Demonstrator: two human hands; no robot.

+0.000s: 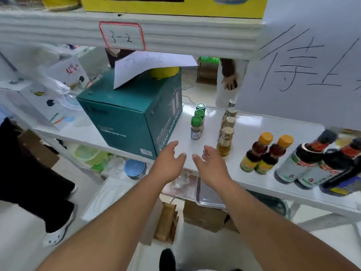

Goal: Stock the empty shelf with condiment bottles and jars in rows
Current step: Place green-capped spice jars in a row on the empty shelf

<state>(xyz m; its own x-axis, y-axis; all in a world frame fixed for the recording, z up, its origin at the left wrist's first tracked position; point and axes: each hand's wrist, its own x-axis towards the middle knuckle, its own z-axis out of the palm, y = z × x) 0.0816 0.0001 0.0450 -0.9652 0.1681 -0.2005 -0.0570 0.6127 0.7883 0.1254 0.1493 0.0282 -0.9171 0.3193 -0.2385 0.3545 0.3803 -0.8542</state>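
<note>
On the white shelf (pixel 252 173) stand rows of condiments running front to back. A row of three green-capped spice jars (pixel 196 128) is at the left. To its right is a row of pale oil bottles with tan caps (pixel 225 141). Two dark bottles with orange caps (pixel 261 153) follow, then large dark soy sauce bottles (pixel 304 159) at the right. My left hand (pixel 168 163) and my right hand (pixel 210 165) hover side by side over the shelf's front edge, palms facing each other, fingers relaxed, holding nothing.
A teal soup-pot box (pixel 127 114) sits on the shelf left of the jars, with a sheet of paper (pixel 144 65) on it. A handwritten white sign (pixel 304 61) hangs at the right. A person in dark trousers (pixel 29 173) stands at left. Bowls and a metal tray (pixel 207 194) lie below.
</note>
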